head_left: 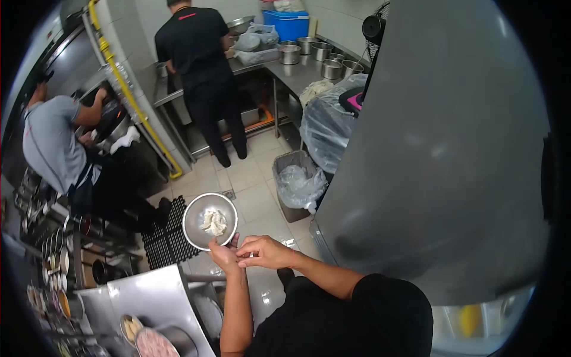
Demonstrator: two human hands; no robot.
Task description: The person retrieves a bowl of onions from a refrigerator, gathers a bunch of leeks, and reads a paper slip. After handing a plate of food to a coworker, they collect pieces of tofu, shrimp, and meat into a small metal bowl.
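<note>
My left hand [224, 256] grips the near rim of a round stainless steel bowl [191, 229], held out in front of me above the floor. Inside the bowl lies a small heap of soft white pieces [213, 221]; their exact kind is hard to make out. My right hand [266, 252] reaches across to my left wrist, its fingers bent and a little apart, the tips at the wrist. Nothing shows between those fingers. A thin red band circles my right wrist.
Left of me is a steel counter [137, 294] with a pot of pinkish food [156, 344]. A large grey steel panel [440, 149] stands at right, beside a lined bin [292, 215]. One person in grey [53, 134] works at the stove; another in black [199, 53] faces the back counter.
</note>
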